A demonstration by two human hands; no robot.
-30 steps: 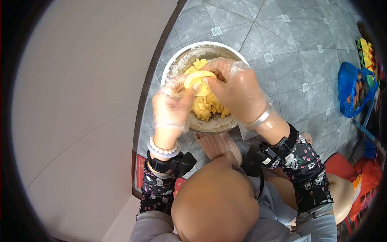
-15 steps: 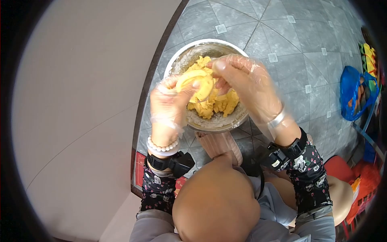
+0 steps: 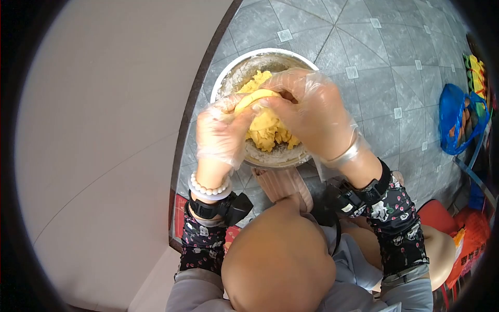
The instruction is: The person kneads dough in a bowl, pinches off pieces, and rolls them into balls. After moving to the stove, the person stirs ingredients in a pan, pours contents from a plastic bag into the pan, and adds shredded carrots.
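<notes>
A hollowed, cup-like piece of yellow dough [image 3: 255, 96] is pinched between both hands above the bowl. My left hand [image 3: 221, 132], in a clear plastic glove, grips its left side with the thumb pressed at the edge. On the other side, my right hand [image 3: 319, 114], also gloved, has its thumb and fingers closed on the rim; its fingertips are partly hidden. Beneath lies a crumbly mass of yellow dough [image 3: 270, 140] in a metal bowl [image 3: 221, 78], whose inner wall is smeared with pale flour or dough.
Grey tiles [image 3: 379, 52] cover the floor around the bowl. A pale board or tabletop [image 3: 104, 130] with a dark edge fills the left. To the right are a blue plastic bag [image 3: 449, 119] and a red bag [image 3: 470, 239]. My sandalled foot [image 3: 286, 190] is just below the bowl.
My right hand has moved left and closed onto the dough piece, which my left hand alone held before. The piece has tilted, so its rim now faces me less openly.
</notes>
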